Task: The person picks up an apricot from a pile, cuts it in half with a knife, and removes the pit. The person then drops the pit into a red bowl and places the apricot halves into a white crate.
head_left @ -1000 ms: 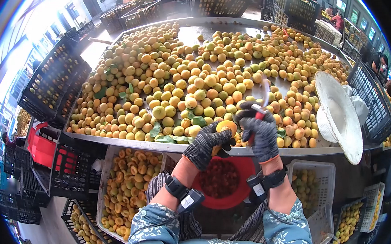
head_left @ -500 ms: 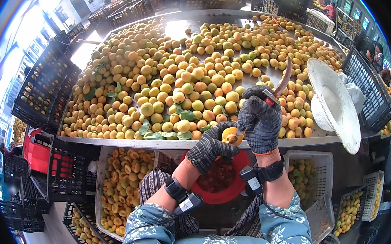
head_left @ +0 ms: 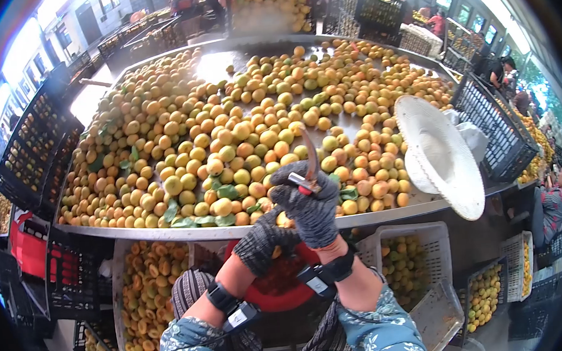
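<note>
My right hand point(head_left: 310, 209), in a dark grey knitted glove, is closed around a curved knife point(head_left: 311, 153). The blade points up and away from me, and a bit of red shows near its base. My left hand point(head_left: 263, 244), gloved alike, is closed just left of and below the right one. A bit of yellow-orange apricot point(head_left: 276, 251) shows at its fingers, the rest hidden. Below both hands is a red basin point(head_left: 263, 299) with dark reddish contents. Beyond them, many whole apricots point(head_left: 228, 153) lie on a metal table point(head_left: 136, 233), with some green leaves.
A white straw hat point(head_left: 437, 156) rests at the table's right edge. Below left stands a crate of halved apricots point(head_left: 150, 293); below right, a pale crate point(head_left: 445, 249) holds greenish fruit. Black crates point(head_left: 493, 124) flank the table, and other people are in the background.
The view has shifted, so the table appears lower and further left. My hands have drawn closer together, and the apricot, plainly visible with its pit before, is now mostly hidden.
</note>
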The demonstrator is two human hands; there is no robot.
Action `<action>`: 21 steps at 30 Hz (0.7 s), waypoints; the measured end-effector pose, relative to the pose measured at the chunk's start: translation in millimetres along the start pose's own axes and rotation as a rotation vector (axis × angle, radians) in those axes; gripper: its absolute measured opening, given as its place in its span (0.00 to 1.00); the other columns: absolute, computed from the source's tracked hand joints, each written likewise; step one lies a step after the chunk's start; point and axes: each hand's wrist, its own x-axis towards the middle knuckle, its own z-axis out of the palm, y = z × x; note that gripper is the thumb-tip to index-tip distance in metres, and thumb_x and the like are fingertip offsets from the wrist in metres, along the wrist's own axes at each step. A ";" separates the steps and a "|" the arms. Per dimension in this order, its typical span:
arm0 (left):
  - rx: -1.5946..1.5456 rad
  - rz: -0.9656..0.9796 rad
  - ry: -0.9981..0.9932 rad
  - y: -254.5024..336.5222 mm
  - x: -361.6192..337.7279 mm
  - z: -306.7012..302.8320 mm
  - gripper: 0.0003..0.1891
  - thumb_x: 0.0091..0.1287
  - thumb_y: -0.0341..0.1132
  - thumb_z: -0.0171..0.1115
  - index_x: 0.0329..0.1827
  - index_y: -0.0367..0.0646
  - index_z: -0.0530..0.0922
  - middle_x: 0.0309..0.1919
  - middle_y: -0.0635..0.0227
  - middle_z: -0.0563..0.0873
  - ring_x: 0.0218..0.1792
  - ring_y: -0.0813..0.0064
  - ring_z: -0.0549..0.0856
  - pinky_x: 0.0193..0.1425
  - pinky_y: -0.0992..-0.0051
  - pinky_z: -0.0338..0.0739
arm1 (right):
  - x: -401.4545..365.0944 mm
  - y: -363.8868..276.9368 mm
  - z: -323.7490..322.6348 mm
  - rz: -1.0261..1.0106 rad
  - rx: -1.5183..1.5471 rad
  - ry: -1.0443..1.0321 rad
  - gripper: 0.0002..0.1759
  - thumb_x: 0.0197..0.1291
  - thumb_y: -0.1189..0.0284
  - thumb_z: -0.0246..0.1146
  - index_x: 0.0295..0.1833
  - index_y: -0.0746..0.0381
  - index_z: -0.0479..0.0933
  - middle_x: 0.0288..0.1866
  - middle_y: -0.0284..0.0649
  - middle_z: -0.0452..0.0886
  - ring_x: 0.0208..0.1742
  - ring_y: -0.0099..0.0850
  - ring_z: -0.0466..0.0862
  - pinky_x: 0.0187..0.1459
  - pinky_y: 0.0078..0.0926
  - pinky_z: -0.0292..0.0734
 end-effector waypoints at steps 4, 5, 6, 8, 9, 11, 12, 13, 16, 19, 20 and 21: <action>-0.212 -0.050 0.019 -13.3 2.0 -7.1 0.07 0.59 0.21 0.57 0.40 0.36 0.75 0.30 0.68 0.82 0.30 0.76 0.82 0.31 0.79 0.78 | 1.3 5.4 1.1 0.065 0.066 0.041 0.11 0.50 0.82 0.67 0.42 0.65 0.79 0.34 0.31 0.80 0.37 0.18 0.79 0.39 0.17 0.76; -0.207 -0.004 0.023 -14.7 2.3 -8.3 0.07 0.58 0.21 0.57 0.39 0.36 0.75 0.30 0.68 0.82 0.30 0.75 0.82 0.30 0.79 0.78 | 1.7 10.1 0.8 0.067 0.078 0.050 0.11 0.51 0.81 0.67 0.41 0.65 0.79 0.34 0.31 0.80 0.37 0.18 0.78 0.39 0.17 0.76; 0.155 0.005 0.006 -10.8 0.5 -12.1 0.10 0.56 0.19 0.59 0.40 0.38 0.76 0.29 0.67 0.82 0.30 0.74 0.83 0.27 0.78 0.78 | 2.1 16.2 0.4 0.069 0.090 0.059 0.10 0.52 0.81 0.67 0.41 0.64 0.79 0.34 0.30 0.80 0.37 0.18 0.78 0.39 0.17 0.76; 0.114 0.000 -0.009 -10.3 -1.9 -14.8 0.11 0.53 0.19 0.61 0.40 0.39 0.76 0.29 0.66 0.82 0.29 0.74 0.83 0.26 0.78 0.77 | 1.8 24.8 1.4 0.029 0.072 0.006 0.08 0.53 0.79 0.66 0.41 0.65 0.78 0.35 0.30 0.80 0.36 0.17 0.78 0.38 0.16 0.76; 0.071 -0.014 -0.016 -9.6 -3.2 -15.7 0.13 0.51 0.19 0.63 0.39 0.39 0.76 0.29 0.65 0.82 0.28 0.73 0.83 0.25 0.78 0.77 | 1.3 24.3 2.9 0.011 0.032 -0.020 0.08 0.54 0.79 0.66 0.41 0.65 0.78 0.35 0.30 0.80 0.36 0.17 0.78 0.37 0.16 0.76; 0.014 -0.071 0.018 -6.5 -4.1 -16.4 0.16 0.50 0.22 0.66 0.42 0.41 0.77 0.30 0.67 0.82 0.26 0.75 0.82 0.24 0.78 0.76 | 2.6 21.6 4.1 0.188 0.127 0.051 0.07 0.56 0.74 0.66 0.39 0.64 0.78 0.30 0.29 0.79 0.30 0.15 0.77 0.31 0.13 0.73; -0.046 -0.132 0.053 -4.8 -5.7 -16.4 0.19 0.49 0.25 0.69 0.45 0.42 0.77 0.30 0.69 0.82 0.25 0.77 0.80 0.24 0.78 0.76 | 5.1 24.5 0.2 0.186 0.170 0.090 0.08 0.57 0.70 0.66 0.38 0.63 0.79 0.25 0.28 0.76 0.22 0.14 0.72 0.24 0.12 0.65; -0.107 -0.192 0.091 -3.0 -7.5 -17.2 0.22 0.49 0.29 0.72 0.48 0.44 0.78 0.30 0.71 0.82 0.23 0.79 0.79 0.23 0.78 0.75 | 8.4 28.9 -4.7 0.187 0.215 0.126 0.10 0.58 0.66 0.66 0.38 0.62 0.79 0.20 0.26 0.73 0.15 0.14 0.68 0.17 0.11 0.58; 0.151 -0.197 0.139 0.9 -1.5 -17.7 0.22 0.48 0.31 0.73 0.48 0.43 0.78 0.33 0.70 0.82 0.32 0.79 0.79 0.33 0.76 0.77 | 14.0 36.8 -15.8 0.283 0.393 0.156 0.10 0.60 0.64 0.63 0.38 0.60 0.76 0.14 0.25 0.64 0.10 0.16 0.61 0.13 0.16 0.54; 0.252 -0.159 0.183 1.1 -1.3 -15.9 0.21 0.49 0.31 0.72 0.47 0.41 0.77 0.34 0.68 0.82 0.35 0.79 0.79 0.35 0.76 0.77 | 14.4 51.9 -22.4 0.360 0.523 0.189 0.10 0.60 0.63 0.63 0.38 0.57 0.75 0.13 0.23 0.58 0.10 0.18 0.57 0.12 0.17 0.53; 0.285 -0.097 0.206 -3.3 0.3 -16.8 0.21 0.49 0.32 0.72 0.47 0.40 0.77 0.35 0.68 0.82 0.36 0.79 0.79 0.36 0.76 0.77 | 14.2 56.5 -24.5 0.389 0.566 0.186 0.09 0.60 0.63 0.63 0.37 0.57 0.75 0.13 0.23 0.58 0.10 0.18 0.57 0.12 0.17 0.53; 0.282 -0.092 0.203 -16.8 5.4 -23.2 0.21 0.49 0.32 0.72 0.47 0.40 0.77 0.35 0.68 0.82 0.36 0.79 0.79 0.36 0.76 0.77 | 14.5 60.7 -27.7 0.418 0.607 0.184 0.09 0.61 0.63 0.63 0.37 0.57 0.75 0.13 0.23 0.58 0.10 0.18 0.57 0.12 0.17 0.52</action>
